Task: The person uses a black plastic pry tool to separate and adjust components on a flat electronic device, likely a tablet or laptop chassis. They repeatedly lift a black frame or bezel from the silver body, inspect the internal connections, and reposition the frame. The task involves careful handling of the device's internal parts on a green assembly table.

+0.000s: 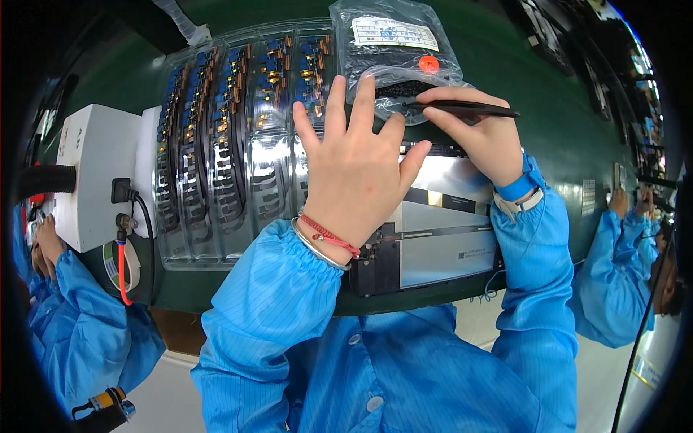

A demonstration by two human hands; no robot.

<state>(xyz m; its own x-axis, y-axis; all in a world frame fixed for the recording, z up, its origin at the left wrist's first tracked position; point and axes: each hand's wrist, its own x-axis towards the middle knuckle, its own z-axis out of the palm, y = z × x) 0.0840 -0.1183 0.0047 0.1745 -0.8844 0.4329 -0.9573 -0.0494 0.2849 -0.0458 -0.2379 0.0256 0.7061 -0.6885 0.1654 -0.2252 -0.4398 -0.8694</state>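
Observation:
My right hand (491, 144) grips black tweezers (473, 108) between thumb and fingers, their tip at the mouth of a clear plastic bag (404, 61). Small black parts (404, 89) show inside the bag, which bears a white label and an orange round sticker. My left hand (359, 173) lies spread, palm down, its fingertips over the bag's near left edge; whether they press on it I cannot tell. Below both hands sits an opened flat electronic device (451, 252) with silver panels and a black frame, partly hidden by my left hand and wrist.
Left of my left hand, a clear plastic tray (209, 252) holds rows of flex cables with blue and copper-coloured ends. Beyond it stand a white box (90, 177) with a black hose and cables, and a tape roll (119, 265). Co-workers in blue sleeves sit at both sides.

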